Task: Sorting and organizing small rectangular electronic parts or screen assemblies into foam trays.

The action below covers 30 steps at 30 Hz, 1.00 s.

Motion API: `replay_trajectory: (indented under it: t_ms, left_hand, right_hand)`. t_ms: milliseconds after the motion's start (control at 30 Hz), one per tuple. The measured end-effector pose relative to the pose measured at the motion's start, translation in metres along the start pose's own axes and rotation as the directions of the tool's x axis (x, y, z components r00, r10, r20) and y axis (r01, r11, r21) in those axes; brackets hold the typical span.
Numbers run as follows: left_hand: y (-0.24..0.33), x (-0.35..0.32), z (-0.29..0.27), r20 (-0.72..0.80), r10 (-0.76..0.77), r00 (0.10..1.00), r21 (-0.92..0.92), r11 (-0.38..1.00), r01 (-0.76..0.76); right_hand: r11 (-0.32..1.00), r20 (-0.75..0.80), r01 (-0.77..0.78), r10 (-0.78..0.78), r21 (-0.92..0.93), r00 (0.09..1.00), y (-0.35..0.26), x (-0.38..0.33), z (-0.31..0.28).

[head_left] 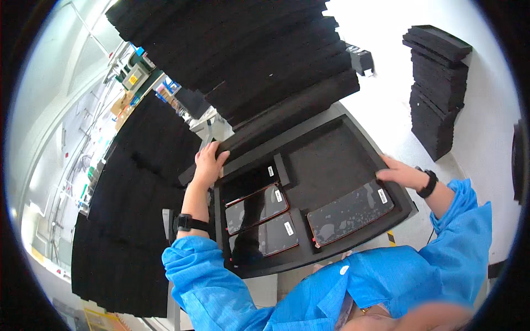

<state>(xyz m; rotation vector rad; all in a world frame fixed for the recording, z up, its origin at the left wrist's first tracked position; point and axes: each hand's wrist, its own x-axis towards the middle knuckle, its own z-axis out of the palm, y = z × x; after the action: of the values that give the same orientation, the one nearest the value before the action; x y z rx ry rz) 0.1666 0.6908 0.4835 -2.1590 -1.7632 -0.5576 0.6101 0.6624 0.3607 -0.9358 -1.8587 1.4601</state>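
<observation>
A black foam tray (334,151) lies tilted in front of me. Down its left side sit three dark glass phone screens (257,207), each with a small white label. One more screen (350,214) lies in the near right compartment, its film mottled with bubbles. The far right compartment shows only bare black foam. My left hand (207,165) is at the tray's far left corner, thumb apart from the fingers, which curl over the edge and are partly hidden. My right hand (402,174) grips the right rim, with the thumb on top.
Just behind the tray rises a tall stack of black trays (237,60). Another stack (130,220) stands to the left, and a smaller one (439,94) at the far right by a white wall. Shelving with boxes (135,77) shows at the far left.
</observation>
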Motion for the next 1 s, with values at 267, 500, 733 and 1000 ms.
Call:
replay_trajectory:
  t_ms: [267,500,733,1000]
  left_hand:
    - [0.018,-0.02,0.01,0.243,0.047,0.969,-0.117,0.993,-0.019]
    - [0.026,0.003,-0.003,0.278,0.085,0.957,-0.151,0.988,-0.044]
    - [0.013,-0.001,0.011,0.256,0.133,0.957,-0.061,0.991,-0.122]
    - [0.009,-0.018,0.025,0.374,0.129,0.918,-0.002,0.99,-0.138]
  right_hand:
    - [0.992,0.021,0.113,-0.112,-0.057,0.994,-0.033,-0.034,0.012]
    - [0.995,-0.025,0.065,-0.068,-0.08,0.997,-0.029,-0.056,0.032]
    - [0.989,-0.042,0.142,-0.143,-0.036,0.989,-0.041,-0.069,0.046]
    - [0.983,-0.249,0.018,0.029,0.183,0.968,-0.027,-0.087,0.068]
